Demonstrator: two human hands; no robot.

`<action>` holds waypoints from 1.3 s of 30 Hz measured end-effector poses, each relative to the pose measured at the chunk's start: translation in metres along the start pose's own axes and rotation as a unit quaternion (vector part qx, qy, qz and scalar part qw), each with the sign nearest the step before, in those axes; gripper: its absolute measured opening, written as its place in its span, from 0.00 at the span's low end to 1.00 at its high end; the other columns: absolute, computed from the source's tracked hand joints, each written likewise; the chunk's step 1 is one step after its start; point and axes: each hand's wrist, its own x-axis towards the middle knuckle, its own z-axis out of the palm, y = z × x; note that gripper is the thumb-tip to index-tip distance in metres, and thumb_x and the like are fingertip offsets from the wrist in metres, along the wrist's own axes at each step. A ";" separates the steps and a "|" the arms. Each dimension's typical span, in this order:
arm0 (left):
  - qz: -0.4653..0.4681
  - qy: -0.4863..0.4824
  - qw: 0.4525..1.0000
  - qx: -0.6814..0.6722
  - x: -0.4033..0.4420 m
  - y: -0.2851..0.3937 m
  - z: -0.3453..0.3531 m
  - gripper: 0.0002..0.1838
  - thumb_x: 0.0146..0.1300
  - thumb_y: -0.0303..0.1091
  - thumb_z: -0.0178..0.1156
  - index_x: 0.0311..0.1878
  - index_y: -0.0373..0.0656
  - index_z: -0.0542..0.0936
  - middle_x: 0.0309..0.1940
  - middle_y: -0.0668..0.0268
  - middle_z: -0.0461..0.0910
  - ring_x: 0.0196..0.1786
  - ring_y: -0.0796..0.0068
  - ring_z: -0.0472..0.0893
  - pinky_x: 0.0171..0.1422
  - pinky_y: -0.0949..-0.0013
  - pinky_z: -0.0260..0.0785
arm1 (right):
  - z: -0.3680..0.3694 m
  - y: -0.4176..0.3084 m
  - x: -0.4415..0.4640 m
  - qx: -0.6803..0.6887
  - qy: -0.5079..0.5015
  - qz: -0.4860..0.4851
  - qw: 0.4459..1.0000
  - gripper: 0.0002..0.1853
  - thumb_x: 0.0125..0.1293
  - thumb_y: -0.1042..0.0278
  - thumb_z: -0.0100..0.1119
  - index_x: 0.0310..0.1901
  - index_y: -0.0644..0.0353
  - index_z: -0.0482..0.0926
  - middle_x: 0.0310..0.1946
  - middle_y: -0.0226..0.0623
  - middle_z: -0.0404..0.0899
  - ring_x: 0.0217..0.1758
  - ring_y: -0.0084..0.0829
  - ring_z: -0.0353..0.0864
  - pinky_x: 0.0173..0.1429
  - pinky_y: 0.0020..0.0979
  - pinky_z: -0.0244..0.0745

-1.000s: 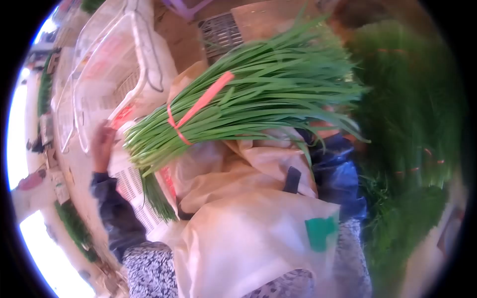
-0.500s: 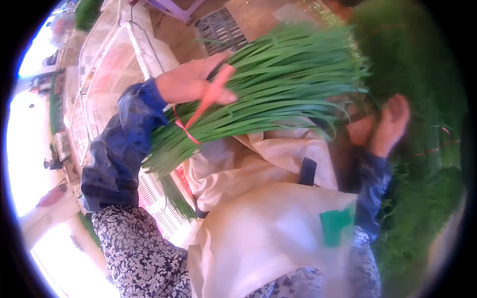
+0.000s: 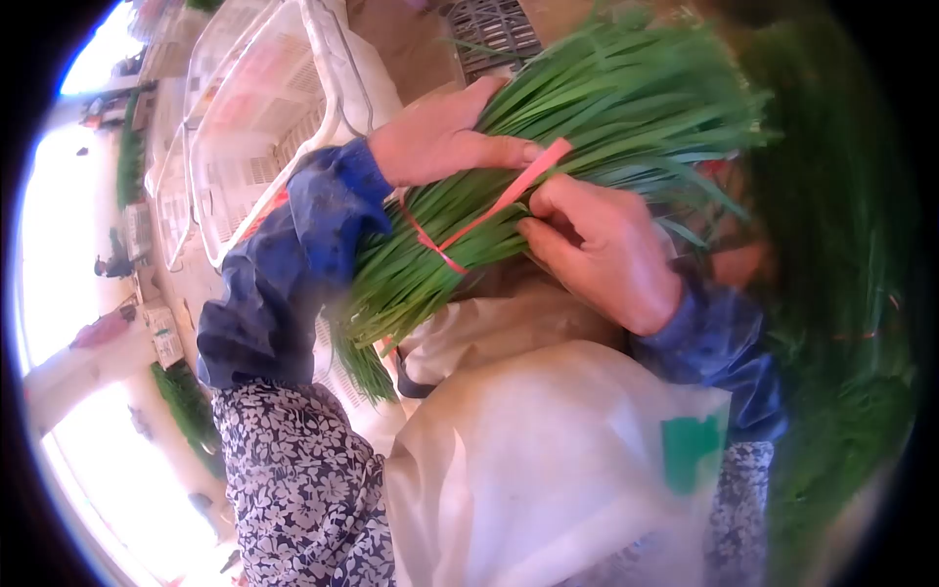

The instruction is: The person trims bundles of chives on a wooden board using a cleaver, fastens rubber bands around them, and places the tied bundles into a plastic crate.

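A bundle of long, flat green leaves, which look like garlic chives [image 3: 626, 108], lies slantwise above my lap. Around its narrower end runs a pink-red tie band [image 3: 425, 235], with a loose tail sticking up near my left thumb. My left hand [image 3: 445, 137] grips the bundle from above, its far fingers hidden behind the leaves. Against the near side of the bundle is my right hand [image 3: 611, 254], fingers curled and thumb pressed in. What is pinched there does not show.
White plastic crates [image 3: 259, 127] stand at the left, and a dark slatted crate [image 3: 494, 34] is on the floor ahead. A large mass of greens [image 3: 841, 323] fills the right side. A pale apron [image 3: 548, 440] covers my lap.
My right hand has come in from the greens at the right to the near side of the bundle. My left hand keeps its grip; the bundle appears slightly further right.
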 end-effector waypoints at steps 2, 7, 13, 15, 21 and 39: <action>0.005 0.006 1.000 0.015 0.001 -0.004 -0.002 0.38 0.64 0.45 0.65 0.69 0.31 0.62 0.58 0.57 0.75 0.60 0.70 0.73 0.66 0.67 0.64 | 0.006 0.003 -0.005 0.074 0.078 -0.055 0.993 0.09 0.54 0.76 0.65 0.35 0.61 0.74 0.28 0.43 0.78 0.30 0.41 0.81 0.30 0.36 0.72; 0.051 -0.024 0.998 -0.030 0.000 -0.010 -0.002 0.34 0.68 0.42 0.62 0.69 0.33 0.63 0.60 0.59 0.75 0.61 0.73 0.72 0.67 0.68 0.64 | 0.014 0.000 -0.012 0.258 -0.003 -0.043 0.965 0.09 0.61 0.84 0.59 0.42 0.62 0.74 0.40 0.38 0.80 0.39 0.25 0.79 0.44 0.27 0.74; 0.070 -0.019 0.997 0.019 0.004 -0.016 -0.008 0.35 0.66 0.46 0.62 0.70 0.34 0.64 0.59 0.56 0.76 0.61 0.69 0.74 0.67 0.67 0.64 | 0.024 -0.012 0.003 0.599 -0.009 0.102 0.794 0.10 0.64 0.82 0.56 0.47 0.62 0.72 0.33 0.31 0.77 0.36 0.25 0.78 0.48 0.27 0.76; 0.024 -0.015 0.997 0.070 0.007 -0.013 -0.012 0.39 0.64 0.52 0.62 0.69 0.35 0.64 0.57 0.53 0.78 0.60 0.66 0.76 0.66 0.67 0.65 | 0.021 -0.008 0.008 0.638 -0.037 0.131 0.758 0.12 0.65 0.82 0.55 0.49 0.62 0.72 0.31 0.31 0.76 0.35 0.26 0.77 0.49 0.29 0.76; -0.002 -0.060 0.994 0.092 0.013 -0.001 -0.020 0.38 0.61 0.55 0.63 0.63 0.33 0.70 0.53 0.53 0.79 0.56 0.64 0.78 0.62 0.66 0.68 | 0.003 0.003 0.007 0.617 -0.116 0.163 0.761 0.12 0.65 0.80 0.55 0.50 0.63 0.74 0.25 0.25 0.72 0.26 0.18 0.70 0.36 0.23 0.71; -0.010 0.123 0.990 0.068 -0.053 -0.009 -0.031 0.36 0.58 0.38 0.68 0.70 0.43 0.67 0.62 0.58 0.72 0.57 0.70 0.74 0.58 0.66 0.70 | -0.058 -0.002 0.012 0.375 -0.158 0.179 0.896 0.10 0.65 0.79 0.59 0.48 0.61 0.77 0.29 0.22 0.76 0.29 0.10 0.71 0.32 0.17 0.65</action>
